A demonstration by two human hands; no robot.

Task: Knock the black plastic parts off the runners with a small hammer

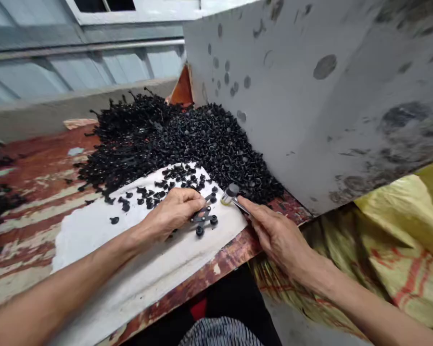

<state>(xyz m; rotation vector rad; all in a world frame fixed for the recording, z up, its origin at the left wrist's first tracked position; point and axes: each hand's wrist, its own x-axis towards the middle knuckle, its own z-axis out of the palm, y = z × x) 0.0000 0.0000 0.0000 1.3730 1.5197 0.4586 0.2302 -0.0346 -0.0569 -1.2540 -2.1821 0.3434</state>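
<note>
My left hand [178,211] is over a white cloth [94,235], its thumb and fingers closed on a dark branched piece [202,218]. Small black round caps stick out from the arms of that piece. In my right hand [274,230] is a small mallet [231,193], gripped by its metal handle. Its head, dark on one end and yellowish on the other, is just right of the branched piece. Loose black flanged parts [155,194] lie scattered on the cloth beyond my left hand.
Behind the cloth rises a large heap of small black parts [209,139], with branched dark pieces [130,120] piled at its left. A grey stained panel [310,96] bounds the right side. The worn red tabletop [36,192] ends near my lap. Yellow sacks [393,240] are at right.
</note>
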